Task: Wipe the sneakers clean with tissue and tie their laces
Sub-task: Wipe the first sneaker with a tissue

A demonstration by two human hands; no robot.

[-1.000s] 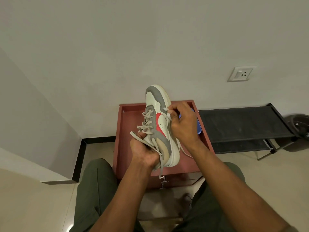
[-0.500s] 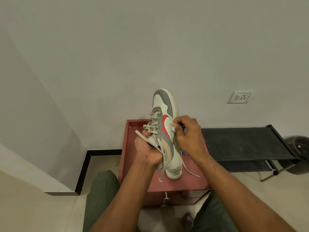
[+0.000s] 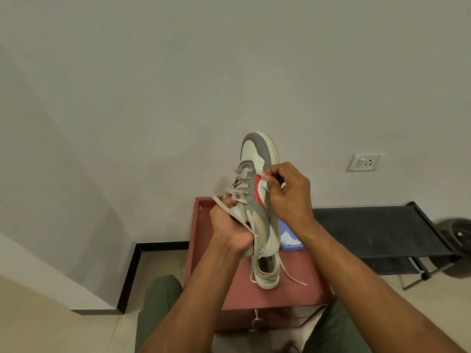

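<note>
Landmark: the red tabletop [image 3: 293, 289].

1. Nearest the camera, in front of the tabletop's near edge, 2 forearms rise from green-trousered knees [image 3: 160, 301].
2. On the tabletop's near half a second sneaker [image 3: 266, 275] rests, its laces lying loose and untied.
3. Above the tabletop's middle, the held sneaker [image 3: 257, 200] is lifted clear of the surface. The left hand [image 3: 230, 229] has its grip curled round the heel and collar, with a loose lace [image 3: 229, 207] running across its fingers. The right hand [image 3: 289, 193] pinches a small wad of tissue [image 3: 265, 184] against the white side panel beside the red mark.
4. On the tabletop's far right part lies a blue tissue pack [image 3: 290, 239], partly hidden by the held sneaker.
5. Right of the tabletop stands a black rack [image 3: 377, 230].

Risks, as judged: the small tissue could tear or slip from the pinch under hard rubbing; the dangling lace could snag the fingers; a 1-handed heel hold could let the shoe twist under pressure.

Orientation: the held sneaker's long axis runs near vertical, toe up and away toward the wall, heel down in the left hand, its side facing the camera.
</note>
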